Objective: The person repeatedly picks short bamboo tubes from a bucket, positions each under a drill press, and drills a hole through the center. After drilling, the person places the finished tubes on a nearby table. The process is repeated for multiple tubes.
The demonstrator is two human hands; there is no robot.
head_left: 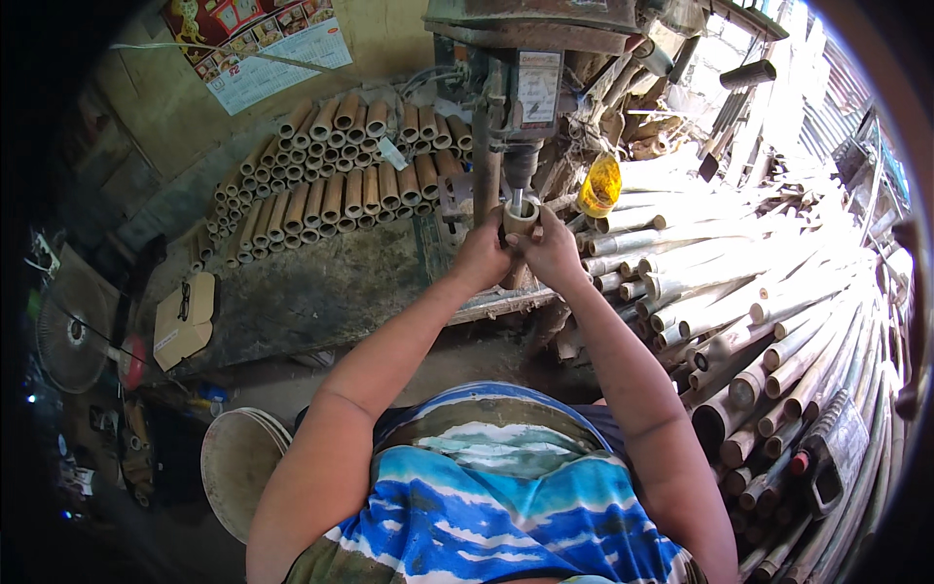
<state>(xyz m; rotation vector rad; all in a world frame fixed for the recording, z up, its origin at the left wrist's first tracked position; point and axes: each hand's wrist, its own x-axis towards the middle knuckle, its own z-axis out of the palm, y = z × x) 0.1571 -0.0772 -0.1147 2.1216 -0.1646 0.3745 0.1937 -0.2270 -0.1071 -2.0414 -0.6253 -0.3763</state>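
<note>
Both my hands are wrapped round one short bamboo tube [521, 222] beneath a drill press [533, 92]. My left hand [484, 253] grips its left side and my right hand [552, 251] its right side, thumbs close together at the front. The tube stands roughly upright with its open end up. Right at the tube's mouth is the metal bit [518, 198] hanging from the chuck [521, 164]; I cannot tell how far it reaches inside. My fingers hide much of the tube's lower part.
Cut bamboo tubes [333, 195] lie stacked along the back of the workbench [336, 282]. Long bamboo poles [720, 292] are piled at the right, with a yellow container [599, 187] beside them. A cardboard piece [187, 326], a fan [73, 326] and a bucket [233, 467] are at the left.
</note>
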